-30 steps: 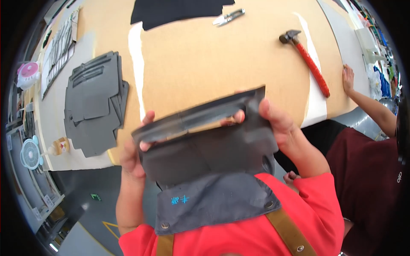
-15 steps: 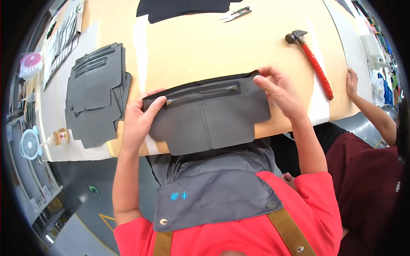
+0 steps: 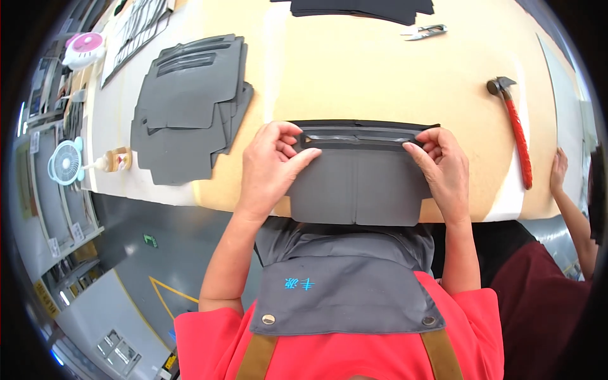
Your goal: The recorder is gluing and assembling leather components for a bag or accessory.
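A grey panel (image 3: 354,183) with a long slot near its dark top edge lies flat at the table's near edge, a seam running down its middle. My left hand (image 3: 272,164) grips its upper left part, fingers curled by the slot's left end and thumb reaching over the surface. My right hand (image 3: 443,168) pinches the upper right part near the slot's other end. To the left rests a stack of grey cut pieces (image 3: 174,145). A hammer (image 3: 516,126) with a red handle lies to the right, beyond my right hand.
Snips (image 3: 427,31) and black pieces (image 3: 358,6) lie at the back of the table (image 3: 316,69). A glue bottle (image 3: 117,159) and small fan (image 3: 65,162) are at the left. A co-worker's hand (image 3: 558,168) is at the right edge, a metal rack (image 3: 130,35) back left.
The panel has come down from a tilted, raised hold to lie flat and more level on the table. Both hands moved with it and now grip nearer the slot's ends. My view has shifted too.
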A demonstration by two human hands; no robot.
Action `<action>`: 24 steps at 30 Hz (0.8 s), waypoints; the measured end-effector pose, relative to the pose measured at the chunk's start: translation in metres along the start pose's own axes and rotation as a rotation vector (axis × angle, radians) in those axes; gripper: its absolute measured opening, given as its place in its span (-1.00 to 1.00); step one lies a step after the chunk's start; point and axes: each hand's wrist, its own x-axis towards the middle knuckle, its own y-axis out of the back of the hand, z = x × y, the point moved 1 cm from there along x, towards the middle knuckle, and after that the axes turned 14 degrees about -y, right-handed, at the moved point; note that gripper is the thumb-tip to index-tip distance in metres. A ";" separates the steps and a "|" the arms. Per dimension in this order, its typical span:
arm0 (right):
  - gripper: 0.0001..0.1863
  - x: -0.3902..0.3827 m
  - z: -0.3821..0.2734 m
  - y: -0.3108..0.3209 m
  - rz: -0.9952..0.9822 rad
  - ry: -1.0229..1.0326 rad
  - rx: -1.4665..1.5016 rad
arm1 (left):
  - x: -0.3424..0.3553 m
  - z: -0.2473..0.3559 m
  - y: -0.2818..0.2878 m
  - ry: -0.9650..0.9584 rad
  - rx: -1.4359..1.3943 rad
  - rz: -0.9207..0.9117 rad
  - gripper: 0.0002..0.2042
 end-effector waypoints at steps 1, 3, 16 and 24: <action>-0.70 0.001 -0.001 -0.002 0.023 0.032 -0.041 | 0.001 0.001 -0.001 0.006 0.033 -0.015 -0.69; -0.72 0.002 -0.003 -0.005 0.056 0.066 -0.104 | 0.001 0.005 0.001 0.019 0.043 0.008 -0.74; -0.86 0.005 -0.009 -0.007 0.020 0.002 -0.036 | 0.008 0.003 0.005 -0.003 0.080 0.042 -0.91; -0.85 0.008 -0.007 -0.002 -0.017 -0.071 0.018 | 0.010 -0.003 0.007 0.055 0.047 -0.016 -0.91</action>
